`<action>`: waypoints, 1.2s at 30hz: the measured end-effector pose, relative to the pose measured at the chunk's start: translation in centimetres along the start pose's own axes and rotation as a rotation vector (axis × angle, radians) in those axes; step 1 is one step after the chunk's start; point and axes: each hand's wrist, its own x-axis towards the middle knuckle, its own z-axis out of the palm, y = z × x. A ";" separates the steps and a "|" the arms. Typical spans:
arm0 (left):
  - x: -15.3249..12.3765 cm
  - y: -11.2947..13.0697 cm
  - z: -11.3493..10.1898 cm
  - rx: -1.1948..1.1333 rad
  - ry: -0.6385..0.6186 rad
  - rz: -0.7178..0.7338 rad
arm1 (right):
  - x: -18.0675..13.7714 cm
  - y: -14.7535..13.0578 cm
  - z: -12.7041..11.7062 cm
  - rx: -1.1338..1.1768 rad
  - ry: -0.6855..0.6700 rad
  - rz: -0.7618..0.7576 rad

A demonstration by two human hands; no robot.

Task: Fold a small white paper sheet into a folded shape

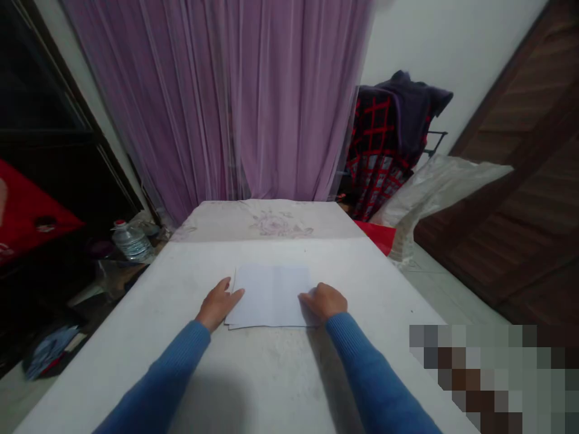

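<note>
White paper (271, 301) lies flat on the white surface (371, 337), right between the two hands I watch from far away. It looks plain and a bit blue, with a soft line down the middle. More than one sheet shows, since the edges do not match up at the near left corner. The left hand (220, 302) has its thumb on the paper's left side, with the other fingers spread away from it. The right hand (326, 300) is at the right side with its fingers curled in; I cannot tell if they pinch the paper. Off to the left I see a clear bottle (133, 242) with a red cap, but I cannot tell how full it is. Past the right edge stands a big cloudy plastic bag (425, 190); what it holds is hard to see.
</note>
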 end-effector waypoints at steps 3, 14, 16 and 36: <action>1.5 1.4 -0.3 -0.065 -0.080 -0.107 | 1.1 -0.3 -0.1 0.015 -0.034 0.018; 1.5 3.1 1.1 -0.361 -0.281 -0.200 | 0.7 -0.2 1.2 0.054 -0.003 -0.012; 1.3 3.1 1.1 -0.401 -0.320 -0.243 | 0.5 -0.1 1.3 0.060 0.011 -0.021; -1.6 -2.1 -0.8 -0.645 0.553 -0.111 | -4.6 -2.7 3.4 0.383 0.013 -0.525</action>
